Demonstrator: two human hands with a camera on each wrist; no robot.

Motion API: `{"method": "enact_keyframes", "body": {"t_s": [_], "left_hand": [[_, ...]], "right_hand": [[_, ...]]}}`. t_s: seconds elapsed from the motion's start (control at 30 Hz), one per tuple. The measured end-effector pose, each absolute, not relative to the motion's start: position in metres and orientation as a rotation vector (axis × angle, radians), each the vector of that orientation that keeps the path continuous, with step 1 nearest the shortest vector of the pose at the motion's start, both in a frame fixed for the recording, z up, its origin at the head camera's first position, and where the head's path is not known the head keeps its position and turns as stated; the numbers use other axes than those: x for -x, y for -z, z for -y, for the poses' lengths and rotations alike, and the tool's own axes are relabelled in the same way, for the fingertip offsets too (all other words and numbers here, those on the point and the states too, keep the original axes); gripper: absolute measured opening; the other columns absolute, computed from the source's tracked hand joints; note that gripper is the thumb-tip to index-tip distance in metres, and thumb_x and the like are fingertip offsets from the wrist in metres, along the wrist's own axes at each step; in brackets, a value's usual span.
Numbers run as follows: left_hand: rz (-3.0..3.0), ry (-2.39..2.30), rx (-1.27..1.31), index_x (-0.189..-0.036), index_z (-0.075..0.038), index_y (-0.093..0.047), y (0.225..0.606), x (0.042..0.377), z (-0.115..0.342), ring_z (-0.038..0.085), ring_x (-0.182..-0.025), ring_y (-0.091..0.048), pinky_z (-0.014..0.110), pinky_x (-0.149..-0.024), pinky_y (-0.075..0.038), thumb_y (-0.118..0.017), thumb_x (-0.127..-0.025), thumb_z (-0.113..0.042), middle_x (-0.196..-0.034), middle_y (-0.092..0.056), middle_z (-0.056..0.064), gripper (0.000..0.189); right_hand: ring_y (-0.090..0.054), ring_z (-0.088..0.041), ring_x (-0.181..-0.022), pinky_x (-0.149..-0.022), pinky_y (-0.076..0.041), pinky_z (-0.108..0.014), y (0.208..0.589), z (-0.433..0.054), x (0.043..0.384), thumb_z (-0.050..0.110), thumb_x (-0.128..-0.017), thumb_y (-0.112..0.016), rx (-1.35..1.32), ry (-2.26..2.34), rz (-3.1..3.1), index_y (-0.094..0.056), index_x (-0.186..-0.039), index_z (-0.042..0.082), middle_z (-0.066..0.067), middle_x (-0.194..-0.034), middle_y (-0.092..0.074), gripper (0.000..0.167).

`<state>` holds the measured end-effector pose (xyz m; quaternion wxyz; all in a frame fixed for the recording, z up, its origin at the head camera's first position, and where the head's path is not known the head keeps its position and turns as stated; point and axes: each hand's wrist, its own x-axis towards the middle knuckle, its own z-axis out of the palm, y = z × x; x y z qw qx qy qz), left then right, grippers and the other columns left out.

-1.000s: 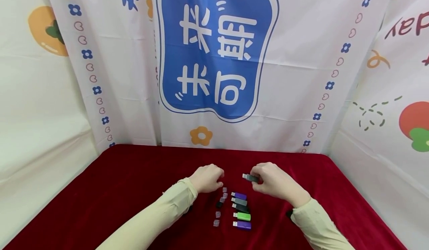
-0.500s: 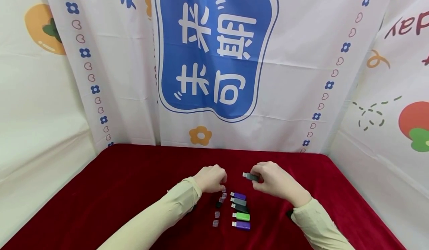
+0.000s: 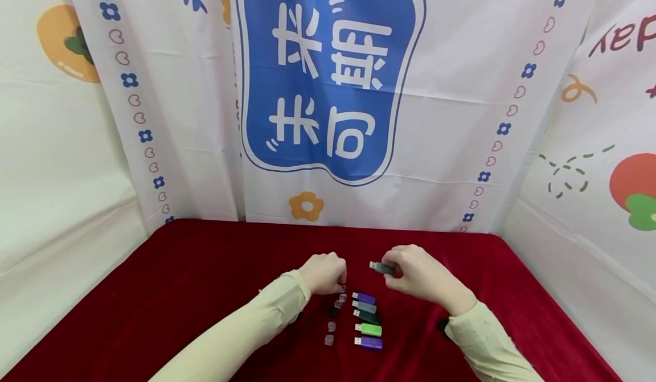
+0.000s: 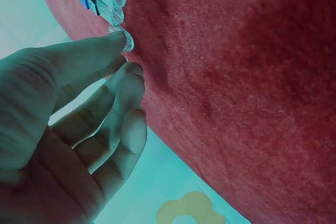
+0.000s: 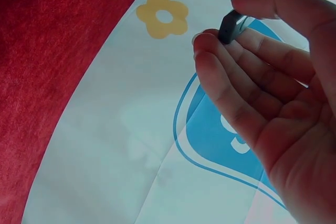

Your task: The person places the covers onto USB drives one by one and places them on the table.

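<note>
My right hand [image 3: 417,274] holds a dark grey USB stick [image 3: 381,267] above the cloth, its metal plug pointing left. In the right wrist view the stick's dark end [image 5: 229,29] sits between thumb and fingertips. With thumb and fingers, my left hand [image 3: 323,274] pinches a small clear cap [image 4: 129,41] at the far end of a row of caps; part of it is hidden by the thumb. Nearer me in that row lie more clear caps [image 3: 329,340] and a black cap [image 3: 334,311]. Beside them lie a purple USB stick [image 3: 364,298], a grey one [image 3: 364,307] and a black one [image 3: 367,317].
A green USB stick [image 3: 369,329] and a second purple stick [image 3: 368,343] lie nearest me in the stick row. Red cloth [image 3: 205,302] covers the table. A printed white curtain [image 3: 451,143] hangs behind, with pale curtains at both sides.
My left hand has moved slightly right and down onto the farthest clear cap, its fingers now at it. My right hand keeps the grey USB stick nearly still.
</note>
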<state>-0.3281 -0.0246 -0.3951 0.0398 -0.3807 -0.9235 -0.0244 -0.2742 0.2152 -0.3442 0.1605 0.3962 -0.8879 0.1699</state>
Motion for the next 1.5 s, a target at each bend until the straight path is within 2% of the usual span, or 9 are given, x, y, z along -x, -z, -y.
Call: {"method": "enact_keyframes", "body": {"t_s": [0.23, 0.4, 0.6, 0.87, 1.03, 1.13, 1.27, 1.37, 1.5], "left_hand": [[2.843, 0.031, 1.188, -0.084, -0.02, -0.08, 0.396, 0.328, 0.021, 0.006, -0.074, -0.065, 0.024, -0.064, -0.053, -0.082, -0.082, -0.018, -0.084, -0.071, -0.009, 0.004], [2.855, 0.002, 1.186, -0.092, -0.019, -0.081, 0.395, 0.327, 0.018, 0.007, -0.081, -0.066, 0.025, -0.068, -0.054, -0.083, -0.081, -0.019, -0.091, -0.072, -0.008, 0.011], [2.861, -0.023, 1.18, -0.094, -0.02, -0.081, 0.395, 0.327, 0.015, 0.006, -0.079, -0.065, 0.026, -0.068, -0.054, -0.083, -0.082, -0.022, -0.092, -0.071, -0.008, 0.012], [2.882, -0.043, 1.129, -0.084, -0.021, -0.078, 0.397, 0.33, 0.013, 0.005, -0.069, -0.062, 0.024, -0.061, -0.052, -0.084, -0.081, -0.027, -0.082, -0.068, -0.01, 0.009], [2.908, 0.019, 1.142, -0.076, -0.021, -0.076, 0.396, 0.332, 0.012, 0.005, -0.067, -0.06, 0.025, -0.061, -0.052, -0.084, -0.081, -0.023, -0.076, -0.066, -0.011, 0.01], [2.927, 0.072, 1.149, -0.063, -0.02, -0.07, 0.397, 0.335, 0.012, 0.004, -0.056, -0.054, 0.023, -0.055, -0.048, -0.082, -0.082, -0.02, -0.062, -0.059, -0.013, 0.023], [2.93, 0.083, 1.16, -0.046, -0.019, -0.049, 0.398, 0.337, 0.011, 0.004, -0.038, -0.031, 0.02, -0.043, -0.035, -0.076, -0.087, -0.02, -0.041, -0.034, -0.011, 0.049], [2.927, 0.087, 1.164, -0.045, -0.018, -0.037, 0.4, 0.336, 0.011, 0.006, -0.035, -0.019, 0.021, -0.041, -0.028, -0.072, -0.09, -0.019, -0.039, -0.02, -0.007, 0.057], [2.926, 0.164, 1.17, -0.046, -0.018, -0.033, 0.4, 0.337, 0.012, 0.007, -0.037, -0.012, 0.021, -0.04, -0.023, -0.069, -0.09, -0.014, -0.04, -0.016, -0.007, 0.057]], "right_hand": [[-0.046, -0.004, -0.059, -0.052, -0.044, -0.021, 0.345, -0.215, 0.274, 0.005, -0.077, -0.077, -1.133, -0.492, 2.549, -0.068, -0.083, 0.012, 0.006, -0.072, -0.055, 0.013], [-0.046, -0.004, -0.059, -0.053, -0.044, -0.021, 0.345, -0.215, 0.274, 0.005, -0.077, -0.077, -1.136, -0.488, 2.541, -0.068, -0.083, 0.012, 0.005, -0.072, -0.056, 0.013], [-0.045, -0.003, -0.058, -0.051, -0.043, -0.02, 0.347, -0.213, 0.276, 0.003, -0.075, -0.077, -1.155, -0.489, 2.511, -0.067, -0.081, 0.011, 0.005, -0.07, -0.055, 0.014], [-0.046, -0.004, -0.058, -0.052, -0.044, -0.021, 0.346, -0.213, 0.274, 0.004, -0.076, -0.076, -1.14, -0.475, 2.536, -0.068, -0.081, 0.011, 0.004, -0.071, -0.056, 0.012], [-0.046, -0.004, -0.059, -0.053, -0.044, -0.021, 0.345, -0.214, 0.274, 0.005, -0.077, -0.076, -1.135, -0.479, 2.551, -0.068, -0.082, 0.011, 0.004, -0.071, -0.056, 0.011], [-0.046, -0.004, -0.059, -0.052, -0.044, -0.021, 0.345, -0.214, 0.275, 0.005, -0.077, -0.077, -1.133, -0.482, 2.549, -0.068, -0.082, 0.011, 0.003, -0.071, -0.057, 0.012], [-0.046, -0.004, -0.059, -0.052, -0.044, -0.021, 0.344, -0.215, 0.275, 0.005, -0.077, -0.076, -1.127, -0.481, 2.546, -0.068, -0.081, 0.012, 0.003, -0.071, -0.057, 0.012], [-0.047, -0.004, -0.059, -0.053, -0.045, -0.021, 0.344, -0.215, 0.275, 0.005, -0.077, -0.077, -1.124, -0.483, 2.554, -0.068, -0.082, 0.012, 0.002, -0.071, -0.057, 0.012], [-0.047, -0.005, -0.06, -0.053, -0.045, -0.021, 0.345, -0.215, 0.275, 0.006, -0.077, -0.077, -1.12, -0.488, 2.564, -0.068, -0.083, 0.011, 0.001, -0.072, -0.058, 0.011]]}}
